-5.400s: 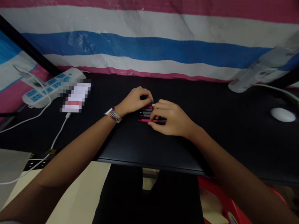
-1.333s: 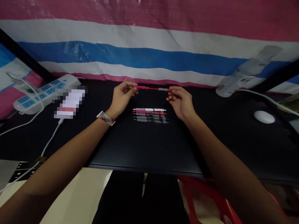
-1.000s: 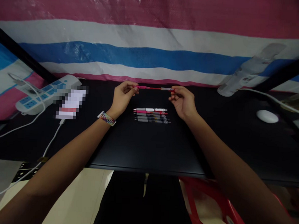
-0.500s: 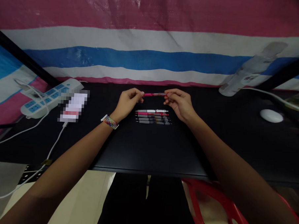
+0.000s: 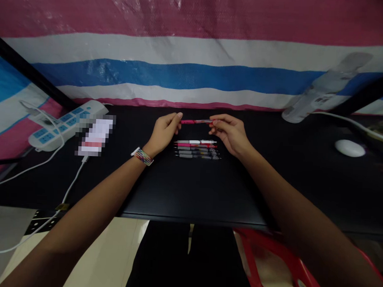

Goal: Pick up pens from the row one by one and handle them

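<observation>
Fingers of left hand (image 5: pixel 165 131) and right hand (image 5: pixel 231 134) are closed narrow on opposite ends of one red pen (image 5: pixel 197 121). Nearer, the row of pens (image 5: pixel 197 149) lies on black bench (image 5: pixel 192 190); far right stands clear bottle (image 5: pixel 323 90).

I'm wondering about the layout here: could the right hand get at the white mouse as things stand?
Probably yes: bare black desk separates the right hand from the white mouse. Its fingers are busy with the pink-red pen, though, so they'd likely need to let go first.
</observation>
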Available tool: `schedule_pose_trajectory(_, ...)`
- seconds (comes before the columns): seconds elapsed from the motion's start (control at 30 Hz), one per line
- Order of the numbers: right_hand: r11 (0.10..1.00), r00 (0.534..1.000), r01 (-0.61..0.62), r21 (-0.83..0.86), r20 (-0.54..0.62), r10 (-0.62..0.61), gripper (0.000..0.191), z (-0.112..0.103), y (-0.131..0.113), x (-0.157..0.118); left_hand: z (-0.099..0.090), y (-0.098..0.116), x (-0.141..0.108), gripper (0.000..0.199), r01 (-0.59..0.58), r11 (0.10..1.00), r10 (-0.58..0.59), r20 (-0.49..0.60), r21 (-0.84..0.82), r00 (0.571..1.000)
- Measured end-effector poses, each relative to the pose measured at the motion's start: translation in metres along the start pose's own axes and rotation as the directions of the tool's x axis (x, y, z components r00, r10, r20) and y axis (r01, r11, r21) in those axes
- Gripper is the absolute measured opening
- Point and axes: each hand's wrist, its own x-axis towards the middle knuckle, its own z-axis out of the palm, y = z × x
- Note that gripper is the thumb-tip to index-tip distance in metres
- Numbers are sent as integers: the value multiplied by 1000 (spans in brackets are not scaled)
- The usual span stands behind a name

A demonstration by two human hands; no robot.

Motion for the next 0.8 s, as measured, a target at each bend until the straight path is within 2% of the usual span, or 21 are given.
schedule_pose_trajectory(0.1,1000,1000,-8,9,-14,8,13,0,1,1,3,-1,0,28,-5,995,6,9,-98,1000)
schedule_pose_trajectory(0.23,1000,1000,-13,24,-22,14,14,0,2,1,3,1,-2,20,-17,998,20,47,-68,999)
schedule_pose_trajectory(0.4,1000,1000,-14,26,-3,14,17,1,1,0,1,7,-3,52,-49,990,44,38,130,998)
schedule_pose_trajectory(0.57,997,998,-47,55,-27,49,11,2,0,1,3,6,-3,25,-98,995,97,37,24,995)
schedule_pose_trajectory(0.7,996,998,-49,78,-37,52,11,3,0,1,4,4,-3,25,-44,997,49,61,-66,997)
schedule_pose_trajectory(0.8,996,998,-50,78,-43,53,11,4,-1,0,5,2,-2,36,-88,993,92,54,-74,994)
